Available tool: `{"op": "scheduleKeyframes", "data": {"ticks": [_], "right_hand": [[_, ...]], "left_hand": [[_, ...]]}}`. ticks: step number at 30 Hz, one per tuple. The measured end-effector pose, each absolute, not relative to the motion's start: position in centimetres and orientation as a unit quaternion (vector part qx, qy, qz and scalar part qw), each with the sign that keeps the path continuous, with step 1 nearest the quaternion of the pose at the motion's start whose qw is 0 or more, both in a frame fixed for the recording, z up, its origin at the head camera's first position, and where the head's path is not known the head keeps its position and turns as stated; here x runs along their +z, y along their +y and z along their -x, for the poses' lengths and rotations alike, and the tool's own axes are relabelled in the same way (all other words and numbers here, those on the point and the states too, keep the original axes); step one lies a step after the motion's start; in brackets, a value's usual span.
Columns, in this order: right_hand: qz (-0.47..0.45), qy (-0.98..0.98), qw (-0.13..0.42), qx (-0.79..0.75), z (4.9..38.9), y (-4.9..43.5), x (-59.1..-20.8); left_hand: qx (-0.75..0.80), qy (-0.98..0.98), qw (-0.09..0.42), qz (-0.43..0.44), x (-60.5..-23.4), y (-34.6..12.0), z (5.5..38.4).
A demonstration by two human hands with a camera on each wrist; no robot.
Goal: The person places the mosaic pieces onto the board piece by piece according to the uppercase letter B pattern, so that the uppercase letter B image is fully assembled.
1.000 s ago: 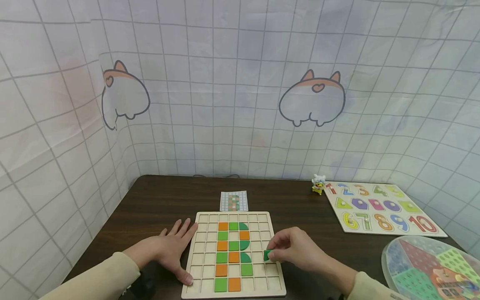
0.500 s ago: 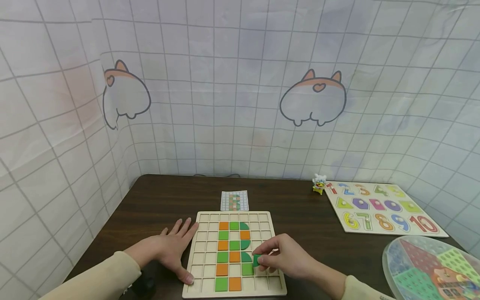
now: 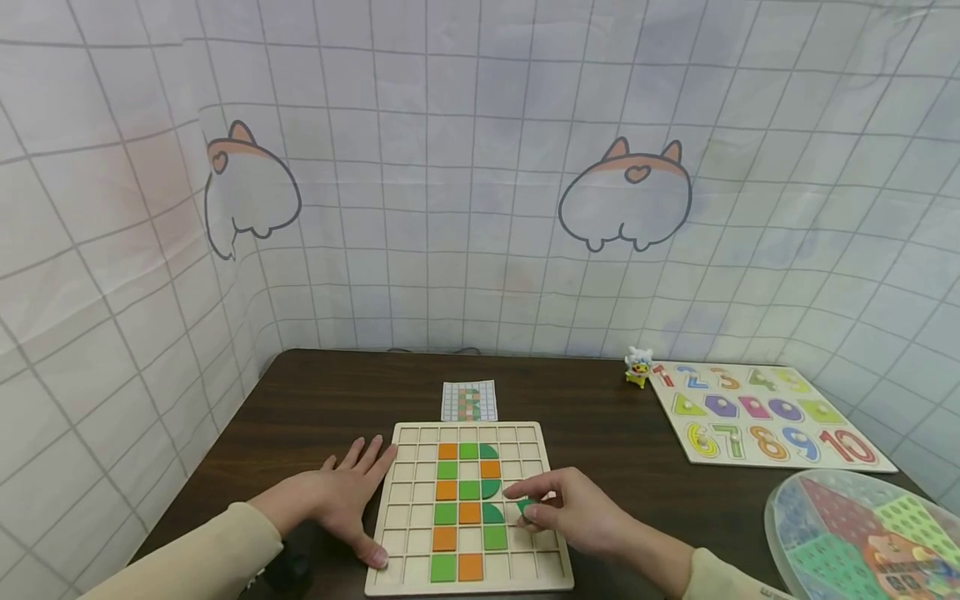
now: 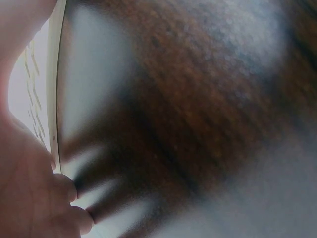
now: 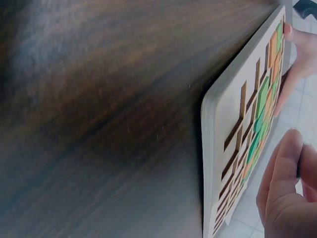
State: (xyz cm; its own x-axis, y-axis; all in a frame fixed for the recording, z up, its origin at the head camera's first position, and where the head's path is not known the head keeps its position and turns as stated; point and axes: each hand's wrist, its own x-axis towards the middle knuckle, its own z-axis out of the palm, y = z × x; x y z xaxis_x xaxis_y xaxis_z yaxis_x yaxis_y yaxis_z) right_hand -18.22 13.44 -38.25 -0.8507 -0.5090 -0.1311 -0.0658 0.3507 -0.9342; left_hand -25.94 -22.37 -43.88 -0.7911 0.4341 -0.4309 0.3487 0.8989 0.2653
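Observation:
A wooden grid board [image 3: 396, 543] lies on the table with orange squares [image 3: 444, 538], light green squares [image 3: 494, 537] and dark green rounded pieces [image 3: 491, 513] in its cells. My left hand [image 3: 333, 504] rests along the board's left edge, fingers spread and thumb at the near corner. Over the board's right half, my right hand [image 3: 577, 515] pinches a dark green tile [image 3: 524, 506]; the fingers hide much of it, so its full shape cannot be told. In the right wrist view, the thumb and fingers [image 5: 285, 168] meet above the board.
Behind the board lies a small pattern card [image 3: 469, 402]. At the right are a number puzzle board [image 3: 772, 417], a small figurine [image 3: 638, 367] and a round game board [image 3: 862, 533]. A dark object [image 3: 288, 571] sits by the left wrist.
My right hand has moved left over the board with the dark green tile, which has turned between the fingers during the last half second. My left hand has stayed in place.

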Motion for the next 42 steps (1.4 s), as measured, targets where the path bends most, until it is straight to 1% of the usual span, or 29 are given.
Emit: {"op": "scheduleKeyframes", "data": {"ticks": [3,10,18,26,38,42], "right_hand": [[0.179,0.795,0.211,-0.539,18.2,13.4,-38.3],[0.154,0.799,0.203,-0.545,18.0,13.0,-38.3],[0.169,0.802,0.22,-0.529,17.1,12.3,-38.7],[0.171,0.82,0.223,-0.499,16.4,11.0,-39.1],[0.221,0.865,0.167,-0.419,16.3,10.3,-39.7],[0.233,0.876,0.156,-0.393,16.3,10.0,-39.6]], "left_hand": [[0.085,0.942,0.247,-0.209,-43.9,-22.5,26.0],[0.085,0.942,0.249,-0.209,-44.1,-22.6,26.1],[0.087,0.939,0.255,-0.214,-44.4,-22.8,26.2],[0.085,0.941,0.25,-0.209,-44.2,-22.5,26.2],[0.087,0.942,0.248,-0.208,-43.7,-22.4,25.8],[0.087,0.942,0.249,-0.209,-43.7,-22.4,25.8]]}}
